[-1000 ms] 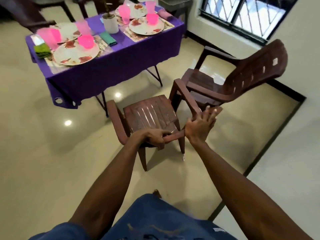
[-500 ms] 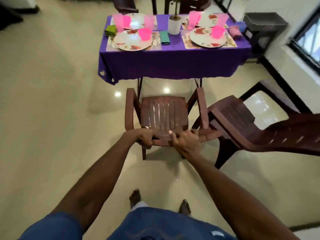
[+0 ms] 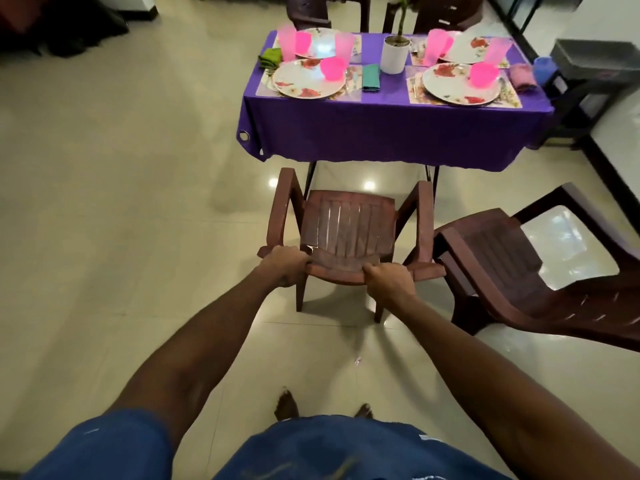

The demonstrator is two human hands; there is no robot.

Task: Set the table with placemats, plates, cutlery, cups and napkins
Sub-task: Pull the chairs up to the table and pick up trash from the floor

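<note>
Tabletop (image 3: 391, 133): laid, purple-clothed. Brown plastic armchair (image 3: 346, 233): backrest top clamped by left hand (image 3: 289, 268) and right hand (image 3: 389, 282); best pushed straight, level, clear of neighbouring chair (image 3: 519, 271).

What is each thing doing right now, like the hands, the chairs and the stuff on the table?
Left hand: grips the chair's back rail.
Right hand: grips the same rail.
Held chair: upright, facing the table.
Second chair: upright, beside it, untouched.
Near plates: on placemats, each with a pink cup on it.
Teal napkin: folded, between the placemats.
Potted plant: upright, mid-table.
</note>
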